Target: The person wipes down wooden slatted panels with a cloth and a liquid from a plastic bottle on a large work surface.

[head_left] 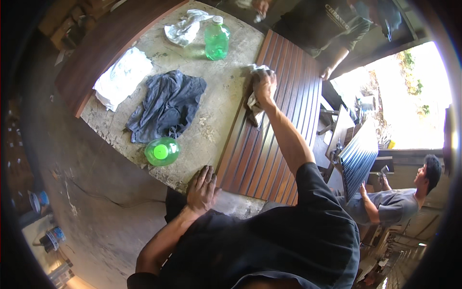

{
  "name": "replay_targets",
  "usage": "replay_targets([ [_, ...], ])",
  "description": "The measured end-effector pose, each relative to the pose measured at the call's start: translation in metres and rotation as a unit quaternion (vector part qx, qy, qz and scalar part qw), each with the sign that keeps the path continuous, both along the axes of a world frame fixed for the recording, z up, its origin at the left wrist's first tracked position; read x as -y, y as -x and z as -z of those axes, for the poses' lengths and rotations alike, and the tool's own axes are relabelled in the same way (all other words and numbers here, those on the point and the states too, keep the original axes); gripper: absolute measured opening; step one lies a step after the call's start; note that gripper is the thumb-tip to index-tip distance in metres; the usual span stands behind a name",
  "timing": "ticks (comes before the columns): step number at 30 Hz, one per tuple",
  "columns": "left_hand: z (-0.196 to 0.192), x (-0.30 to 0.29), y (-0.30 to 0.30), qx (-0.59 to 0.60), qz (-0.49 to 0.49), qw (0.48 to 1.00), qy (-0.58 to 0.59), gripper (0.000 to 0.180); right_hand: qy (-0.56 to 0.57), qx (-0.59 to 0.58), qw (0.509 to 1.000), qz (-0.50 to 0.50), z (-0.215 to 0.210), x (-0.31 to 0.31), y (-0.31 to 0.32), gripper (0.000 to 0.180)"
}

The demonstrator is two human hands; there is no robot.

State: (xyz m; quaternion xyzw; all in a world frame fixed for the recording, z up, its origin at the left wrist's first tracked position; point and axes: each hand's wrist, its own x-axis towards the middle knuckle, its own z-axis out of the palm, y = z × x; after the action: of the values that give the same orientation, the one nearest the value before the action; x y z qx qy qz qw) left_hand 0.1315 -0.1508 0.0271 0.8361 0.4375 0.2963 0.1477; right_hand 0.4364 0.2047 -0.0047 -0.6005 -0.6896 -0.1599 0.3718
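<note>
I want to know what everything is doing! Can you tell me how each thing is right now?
Right hand: pressing a crumpled whitish rag on the grooved brown wooden panel.
Left hand: flat on the table edge, holding nothing.
Upright green plastic bottle: capped.
Near green bottle: capped.
Dark grey cloth: crumpled.
White cloth: bunched.

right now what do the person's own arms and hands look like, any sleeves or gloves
No gloves: the left hand and right hand are bare, the left fingers smudged with dark grime. Both forearms are bare too. A dark short-sleeved shirt covers the upper arms. No watch or rings visible.
</note>
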Motion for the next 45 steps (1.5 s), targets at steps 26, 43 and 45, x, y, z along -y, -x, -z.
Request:
replay_targets([
  [26, 0.023, 0.013, 0.010, -0.034, -0.030, 0.999, -0.001, 0.048, 0.240, -0.104, 0.922, -0.286, -0.073, 0.355, 0.119, 0.033],
  [43, 0.010, 0.013, 0.004, 0.085, -0.031, 0.991, 0.096, 0.044, 0.293, -0.840, 0.437, -0.130, -0.043, 0.458, 0.084, 0.009],
  [45, -0.006, 0.025, -0.002, 0.132, -0.059, 0.971, 0.191, 0.056, 0.274, -0.864, 0.374, -0.195, -0.012, 0.456, 0.087, 0.011],
])
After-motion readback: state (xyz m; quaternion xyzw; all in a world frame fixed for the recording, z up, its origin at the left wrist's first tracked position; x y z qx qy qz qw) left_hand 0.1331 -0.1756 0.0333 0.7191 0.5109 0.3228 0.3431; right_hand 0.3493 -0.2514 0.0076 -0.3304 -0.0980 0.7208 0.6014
